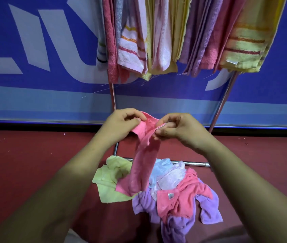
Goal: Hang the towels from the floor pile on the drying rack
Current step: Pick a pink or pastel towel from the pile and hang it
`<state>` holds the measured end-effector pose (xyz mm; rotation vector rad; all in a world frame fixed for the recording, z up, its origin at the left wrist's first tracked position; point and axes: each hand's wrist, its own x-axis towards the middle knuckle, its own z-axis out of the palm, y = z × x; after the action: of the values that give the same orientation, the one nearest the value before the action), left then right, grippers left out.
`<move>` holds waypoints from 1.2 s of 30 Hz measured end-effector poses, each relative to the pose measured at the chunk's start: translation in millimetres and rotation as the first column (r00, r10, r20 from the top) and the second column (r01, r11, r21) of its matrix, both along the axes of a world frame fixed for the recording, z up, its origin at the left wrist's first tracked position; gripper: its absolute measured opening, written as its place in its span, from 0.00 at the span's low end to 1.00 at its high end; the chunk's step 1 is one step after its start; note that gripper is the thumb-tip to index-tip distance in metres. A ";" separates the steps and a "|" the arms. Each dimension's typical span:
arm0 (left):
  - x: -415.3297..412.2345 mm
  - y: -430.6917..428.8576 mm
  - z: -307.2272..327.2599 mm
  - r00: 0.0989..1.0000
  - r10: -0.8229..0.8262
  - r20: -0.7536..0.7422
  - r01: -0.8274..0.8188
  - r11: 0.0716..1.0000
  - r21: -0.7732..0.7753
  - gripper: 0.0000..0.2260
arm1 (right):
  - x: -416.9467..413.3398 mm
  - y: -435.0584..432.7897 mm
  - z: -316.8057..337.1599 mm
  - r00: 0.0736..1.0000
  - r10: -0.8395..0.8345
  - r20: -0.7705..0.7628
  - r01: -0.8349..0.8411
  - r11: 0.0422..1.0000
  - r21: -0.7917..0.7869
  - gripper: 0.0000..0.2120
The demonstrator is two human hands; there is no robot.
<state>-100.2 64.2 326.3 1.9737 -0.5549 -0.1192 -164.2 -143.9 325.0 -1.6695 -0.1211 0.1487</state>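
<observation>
The left hand (121, 125) has its grip pinched on the top edge of a pink towel (143, 165), which hangs just above the floor pile (179, 193). The right hand (179, 132) clamps its grip on the same edge. Behind, the drying rack (224, 100) carries hung towels (158, 32).

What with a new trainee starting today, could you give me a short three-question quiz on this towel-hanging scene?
1. True or false: the left hand and the right hand both pinch the pink towel.
2. The light green towel lies: A) over the person's arm; B) on the floor, at the left edge of the pile; C) in the right hand.
3. Fill in: the striped towel at the right end of the drying rack is mainly ___.
Key: 1 true; 2 B; 3 yellow.
</observation>
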 end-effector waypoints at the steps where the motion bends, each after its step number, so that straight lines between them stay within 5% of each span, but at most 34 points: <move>1: -1.5 -0.9 0.0 0.999 -0.040 0.013 0.040 0.999 0.029 0.07 | 0.7 1.1 -2.2 0.999 -0.035 0.027 0.037 0.997 -0.069 0.06; 3: -8.4 -4.7 -0.7 0.992 -0.122 0.000 0.122 0.989 0.080 0.01 | 1.0 4.0 -4.5 0.995 -0.077 0.057 0.085 0.986 -0.144 0.09; 6: -13.7 -10.8 -7.5 0.983 -0.182 0.033 0.171 0.964 0.205 0.17 | 0.5 7.7 -6.6 0.993 -0.099 0.069 0.108 0.982 -0.153 0.06; 8: -14.9 -13.4 -9.3 0.976 -0.192 0.104 0.161 0.954 0.253 0.19 | 1.0 9.3 -6.9 0.990 -0.119 0.080 0.130 0.979 -0.155 0.06; 13: -11.3 -13.0 -6.1 0.962 -0.187 0.198 0.129 0.953 0.275 0.02 | 3.0 4.4 -8.0 0.984 -0.128 0.122 0.155 0.956 -0.249 0.08; 16: -6.0 -8.2 -1.6 0.939 -0.234 0.254 0.139 0.929 0.343 0.02 | 6.8 -6.6 -11.5 0.987 -0.040 0.158 0.122 0.822 -0.557 0.05; 20: -3.1 -1.7 6.9 0.917 -0.304 0.259 0.194 0.907 0.375 0.04 | 9.9 -18.7 -21.6 0.992 0.124 -0.037 -0.103 0.592 -0.800 0.06; 25: 7.6 17.4 10.1 0.916 -0.269 0.298 0.133 0.904 0.407 0.04 | 10.3 -37.1 -17.5 0.999 0.014 0.042 0.024 0.614 -0.789 0.07; 30: 16.0 27.0 0.9 0.916 -0.241 0.321 0.079 0.893 0.444 0.03 | 2.9 -41.0 -7.8 0.974 -0.128 0.186 0.216 0.772 -0.597 0.09; 36: 22.2 16.8 19.3 0.897 -0.201 0.395 -0.023 0.870 0.493 0.05 | -5.9 -46.0 15.8 0.923 -0.267 0.278 0.370 0.811 -0.452 0.06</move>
<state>-78.1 81.0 345.6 2.4905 -0.9893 0.1475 -170.1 -189.9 340.8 -2.1966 0.0575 -0.2746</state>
